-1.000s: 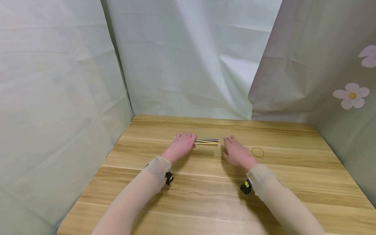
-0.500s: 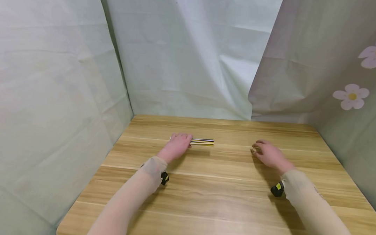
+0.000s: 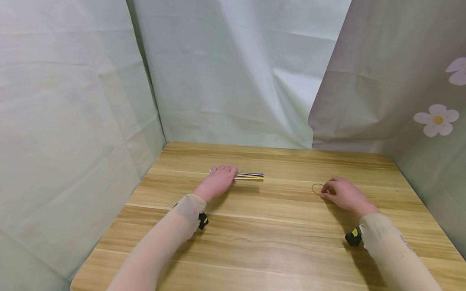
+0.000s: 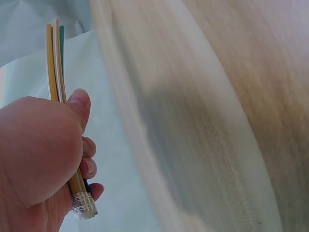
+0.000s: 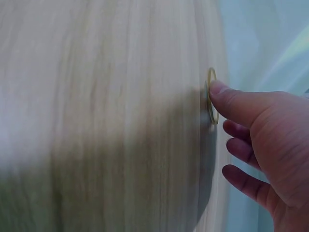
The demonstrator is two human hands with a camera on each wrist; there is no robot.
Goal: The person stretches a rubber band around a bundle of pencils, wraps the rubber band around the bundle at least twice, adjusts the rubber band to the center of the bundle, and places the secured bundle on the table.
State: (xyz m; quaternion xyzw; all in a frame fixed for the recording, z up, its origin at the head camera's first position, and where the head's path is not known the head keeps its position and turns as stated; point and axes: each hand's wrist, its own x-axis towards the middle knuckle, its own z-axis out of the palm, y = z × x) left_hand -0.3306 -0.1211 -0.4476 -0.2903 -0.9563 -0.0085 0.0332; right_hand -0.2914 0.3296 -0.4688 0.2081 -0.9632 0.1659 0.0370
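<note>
My left hand (image 3: 218, 179) grips a bundle of pencils (image 3: 252, 176) lying sideways over the far part of the table. In the left wrist view the pencils (image 4: 57, 63) show yellow, white and green shafts standing out past the thumb. Their silver ferrule ends stick out below the curled fingers, and the palm hides the middle of the bundle. To the right, my right hand (image 3: 346, 194) pinches a thin tan rubber band (image 5: 209, 102) between thumb and forefinger. The band forms an open loop that juts left of the fingertips, close over the wood.
A wood-grain table (image 3: 252, 242) reaches back to a pale cloth curtain (image 3: 236, 76). Cloth walls also stand at the left and right, the right one printed with white flowers (image 3: 437, 120). A dark wrist camera (image 3: 354, 236) sits under the right sleeve.
My right hand has moved right, away from the pencils' ends, and has taken hold of the rubber band. The left hand and the pencils have shifted slightly left.
</note>
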